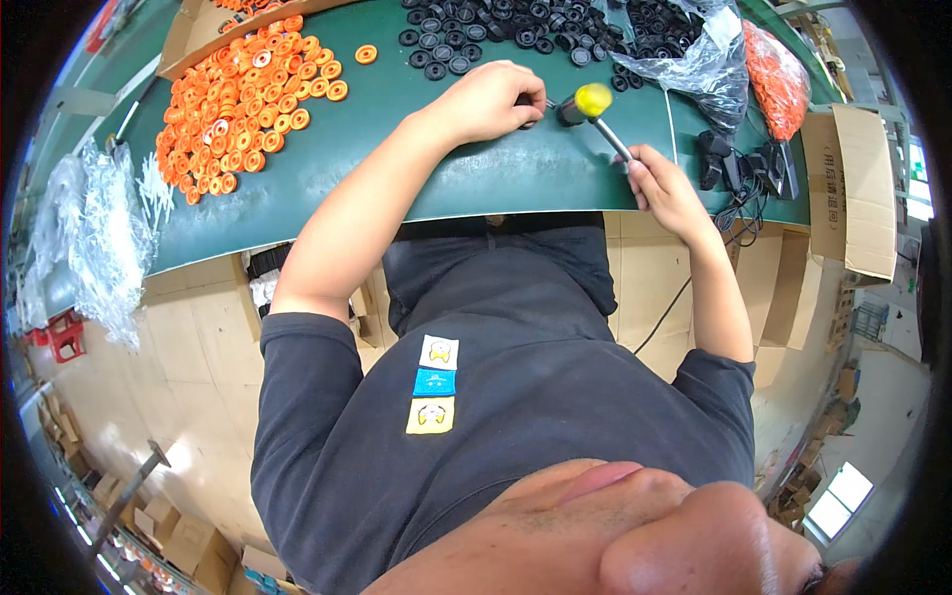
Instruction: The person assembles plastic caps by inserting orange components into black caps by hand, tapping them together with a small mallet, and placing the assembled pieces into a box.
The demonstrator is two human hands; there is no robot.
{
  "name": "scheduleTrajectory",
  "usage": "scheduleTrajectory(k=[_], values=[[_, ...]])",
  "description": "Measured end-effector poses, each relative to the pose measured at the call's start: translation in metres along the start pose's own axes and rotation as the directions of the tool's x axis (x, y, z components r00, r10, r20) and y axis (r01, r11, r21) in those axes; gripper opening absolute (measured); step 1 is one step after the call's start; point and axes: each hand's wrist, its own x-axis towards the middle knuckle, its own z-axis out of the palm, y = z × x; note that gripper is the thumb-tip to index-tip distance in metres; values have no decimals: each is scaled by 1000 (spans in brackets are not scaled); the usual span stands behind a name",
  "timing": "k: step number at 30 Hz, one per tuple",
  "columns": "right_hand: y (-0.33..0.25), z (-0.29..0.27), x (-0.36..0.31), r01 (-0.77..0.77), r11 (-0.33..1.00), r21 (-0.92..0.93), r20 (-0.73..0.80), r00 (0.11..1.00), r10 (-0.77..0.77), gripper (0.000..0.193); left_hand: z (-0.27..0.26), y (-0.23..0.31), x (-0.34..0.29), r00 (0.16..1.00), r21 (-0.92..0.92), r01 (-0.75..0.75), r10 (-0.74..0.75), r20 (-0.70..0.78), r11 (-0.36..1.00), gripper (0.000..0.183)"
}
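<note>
My right hand [662,186] is closed round the grey handle of a mallet [595,99], which has a yellow face and a dark head. The mallet's head is raised a little to the right of my left hand [499,99]. My left hand is closed on a small black part [527,101] close to the green tabletop. A short metal rod end shows between that part and the mallet head, partly hidden by both. Most of the black part is covered by my fingers.
Many orange wheel-like discs [233,109] lie heaped at the left. Black round parts [461,35] spread along the far side of the green table [397,193]. At the right are a bag of orange parts [773,74], black corded devices [729,164] and a cardboard box [848,188]. Clear plastic [99,228] hangs at left.
</note>
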Motion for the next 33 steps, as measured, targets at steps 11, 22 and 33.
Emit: scheduleTrajectory(k=[11, 22, 33], values=[[-59, 0, -10, -68, 988, 139, 118, 992, 51, 23, -6, -1, 3, 842, -304, 157, -288, -455, 940, 15], [-64, 11, 7, 48, 992, -119, 40, 998, -43, 30, -14, -6, 5, 736, -517, 112, -420, -530, 849, 11], [-64, 14, 3, 107, 987, -121, 28, 994, -104, 28, -16, -7, 6, 700, -548, 127, -466, -541, 827, 10]])
